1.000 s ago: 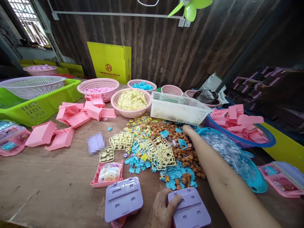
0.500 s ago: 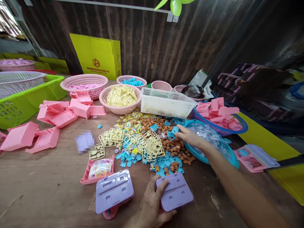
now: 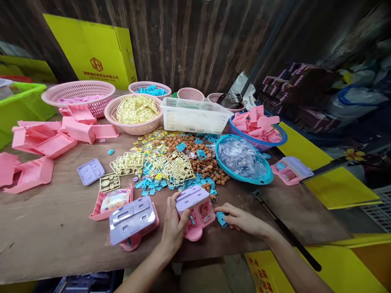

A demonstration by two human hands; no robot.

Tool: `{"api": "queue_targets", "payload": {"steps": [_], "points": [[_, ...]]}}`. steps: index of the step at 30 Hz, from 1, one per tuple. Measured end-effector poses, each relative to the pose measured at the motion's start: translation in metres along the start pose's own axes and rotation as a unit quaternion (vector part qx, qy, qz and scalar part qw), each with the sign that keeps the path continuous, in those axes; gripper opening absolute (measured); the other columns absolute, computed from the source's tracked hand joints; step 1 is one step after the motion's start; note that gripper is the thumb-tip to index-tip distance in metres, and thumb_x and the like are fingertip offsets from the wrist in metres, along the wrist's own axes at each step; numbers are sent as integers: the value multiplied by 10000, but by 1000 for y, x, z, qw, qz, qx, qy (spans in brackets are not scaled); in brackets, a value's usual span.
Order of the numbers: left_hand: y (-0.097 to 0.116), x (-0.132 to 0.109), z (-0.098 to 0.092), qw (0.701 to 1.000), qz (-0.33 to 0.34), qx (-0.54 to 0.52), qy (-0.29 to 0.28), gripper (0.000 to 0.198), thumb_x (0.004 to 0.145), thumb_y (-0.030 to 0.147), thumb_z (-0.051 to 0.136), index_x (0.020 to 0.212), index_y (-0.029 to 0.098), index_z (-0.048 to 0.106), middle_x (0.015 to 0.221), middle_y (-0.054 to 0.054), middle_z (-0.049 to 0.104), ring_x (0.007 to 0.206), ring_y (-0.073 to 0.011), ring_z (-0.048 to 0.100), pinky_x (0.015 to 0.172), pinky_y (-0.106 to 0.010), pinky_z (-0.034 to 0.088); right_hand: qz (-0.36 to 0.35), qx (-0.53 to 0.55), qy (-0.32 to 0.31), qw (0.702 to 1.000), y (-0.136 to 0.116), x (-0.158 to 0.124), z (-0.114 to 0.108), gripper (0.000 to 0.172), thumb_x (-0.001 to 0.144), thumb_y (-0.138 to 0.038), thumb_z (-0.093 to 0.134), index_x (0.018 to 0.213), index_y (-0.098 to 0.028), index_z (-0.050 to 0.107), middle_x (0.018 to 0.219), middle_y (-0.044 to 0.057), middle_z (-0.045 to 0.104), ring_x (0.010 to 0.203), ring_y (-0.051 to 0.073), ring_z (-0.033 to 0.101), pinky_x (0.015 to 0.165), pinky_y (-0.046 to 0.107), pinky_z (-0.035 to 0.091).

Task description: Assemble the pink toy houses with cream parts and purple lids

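Observation:
My left hand [image 3: 172, 224] is closed around a pink toy house [image 3: 204, 212] with a lilac top, tilted so that its pink front faces right. Between the fingertips of my right hand [image 3: 242, 219] is a small blue plastic piece [image 3: 221, 219], just right of the house. A second lilac-topped toy house [image 3: 133, 219] stands to the left on the table. Behind it lies a pink tray [image 3: 97, 209] with a printed packet [image 3: 116, 200] inside. Small brown figures [image 3: 210, 167], blue pieces [image 3: 151, 186] and cream part frames [image 3: 180, 169] are heaped beyond my hands.
A blue basket [image 3: 268, 179] of clear packets stands right of the heap. Pink shells [image 3: 36, 175] lie at the left, near a lilac panel [image 3: 91, 171]. A white basket [image 3: 195, 122] stands behind. A black rod [image 3: 290, 234] crosses the table's right side.
My right hand has drawn back from the heap toward the toy house, carrying a blue piece. My left hand has tilted the house so its front shows. The camera view has shifted.

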State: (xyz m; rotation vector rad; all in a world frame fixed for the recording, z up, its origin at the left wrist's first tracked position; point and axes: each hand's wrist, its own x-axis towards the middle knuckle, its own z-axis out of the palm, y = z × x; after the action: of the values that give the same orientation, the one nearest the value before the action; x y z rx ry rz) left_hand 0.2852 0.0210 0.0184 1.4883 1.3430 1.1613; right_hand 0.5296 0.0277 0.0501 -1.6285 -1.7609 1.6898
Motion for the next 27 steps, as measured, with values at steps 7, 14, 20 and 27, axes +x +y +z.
{"api": "queue_targets", "payload": {"steps": [7,14,20,27], "points": [[-4,-1,4,1000,-6,-13,13,488,851,512,363,1214,186,389,1176,-124,495,1101,-262,497,948,-462,390,-42,-183,248,950,21,-1,14,441,842,-390,422,1219,-191,532,971,80,541,795,194,590,716,350,489],[-3,-2,7,999,-15,-27,35,566,834,614,303,1195,191,407,1162,-117,500,1103,-263,488,954,-459,388,-63,-277,362,888,19,-2,46,384,814,-273,453,1155,-157,585,879,95,601,737,225,612,678,366,500],[-3,-2,11,997,-21,-51,47,590,824,645,300,1195,197,402,1153,-107,502,1098,-252,491,969,-448,375,-239,-220,453,830,-31,-6,93,490,909,-280,386,1394,-247,323,1145,113,562,1044,235,569,820,358,496],[1,-3,13,996,-31,-60,52,552,855,610,273,1202,198,393,1179,-105,492,1117,-226,487,976,-410,376,-277,-205,446,826,-49,13,127,533,900,-247,427,1413,-297,289,906,64,539,767,189,596,675,334,530]]}}
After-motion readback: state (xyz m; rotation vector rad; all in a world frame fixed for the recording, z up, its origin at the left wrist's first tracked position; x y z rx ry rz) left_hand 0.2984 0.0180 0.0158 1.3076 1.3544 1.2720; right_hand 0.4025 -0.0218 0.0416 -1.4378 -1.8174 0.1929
